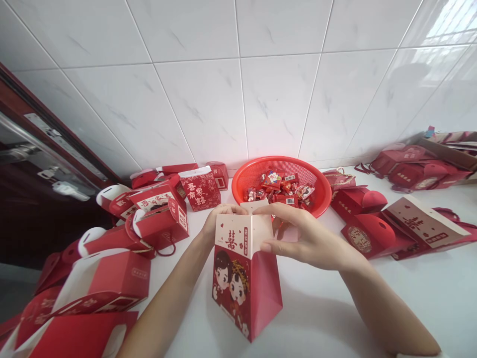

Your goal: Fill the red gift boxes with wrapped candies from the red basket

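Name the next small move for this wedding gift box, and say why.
Probably fold in the top of the red paper gift box: the left hand and right hand already hold its upper edges, and that top stands unfolded.

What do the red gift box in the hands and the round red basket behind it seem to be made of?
The gift box looks like printed paperboard, matte to lightly satin, with flat panels and crisp folds. The round basket looks like moulded plastic, given its glossy surface and regular small perforations, though the view cannot confirm it.
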Demonstrator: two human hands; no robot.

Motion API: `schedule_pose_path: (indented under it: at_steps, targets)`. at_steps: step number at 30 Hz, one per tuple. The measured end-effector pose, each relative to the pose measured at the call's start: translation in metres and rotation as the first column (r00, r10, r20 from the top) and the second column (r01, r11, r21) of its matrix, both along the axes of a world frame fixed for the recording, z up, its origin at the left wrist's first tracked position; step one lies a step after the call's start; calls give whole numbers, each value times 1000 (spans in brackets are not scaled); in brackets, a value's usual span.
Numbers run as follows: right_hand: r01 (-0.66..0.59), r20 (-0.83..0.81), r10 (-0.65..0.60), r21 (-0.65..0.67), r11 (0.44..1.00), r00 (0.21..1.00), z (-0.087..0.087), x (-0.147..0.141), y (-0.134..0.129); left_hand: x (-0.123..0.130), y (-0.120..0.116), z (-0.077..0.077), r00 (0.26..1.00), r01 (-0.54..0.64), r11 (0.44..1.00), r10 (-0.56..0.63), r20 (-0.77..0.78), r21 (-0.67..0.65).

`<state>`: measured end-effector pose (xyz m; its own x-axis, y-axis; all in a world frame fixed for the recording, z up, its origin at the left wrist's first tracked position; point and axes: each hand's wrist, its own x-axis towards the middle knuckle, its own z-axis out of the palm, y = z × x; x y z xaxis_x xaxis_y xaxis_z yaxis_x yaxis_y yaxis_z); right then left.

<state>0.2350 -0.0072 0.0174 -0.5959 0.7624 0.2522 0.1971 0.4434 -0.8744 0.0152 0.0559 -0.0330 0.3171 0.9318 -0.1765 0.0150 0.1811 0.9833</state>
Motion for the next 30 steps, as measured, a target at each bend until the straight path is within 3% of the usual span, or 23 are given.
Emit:
schedule_pose_path:
  at_steps: [6,12,19,24,27,30]
  targets:
    - [27,-6,-27,5,1000,1000,4,-4,-7,4,-5,3,997,-47,999,49,60,-27]
    - [194,117,-191,-14,981,975,2,-7,-8,5,-4,4,993,-119,993,119,7,29]
    - [246,175,-249,38,968,953,-4,-3,-2,4,-7,3,985,-166,986,166,55,-10]
    - [325,125,-335,92,941,934,-8,4,10,-7,-14,12,992,-1,1000,0,129,13]
    - [373,40,-380,118,920,924,-9,8,18,-15,-18,16,990,130,983,-135,31,129]
    - [360,-46,-357,113,926,933,-8,11,20,-17,-22,16,990,139,959,-130,-49,248]
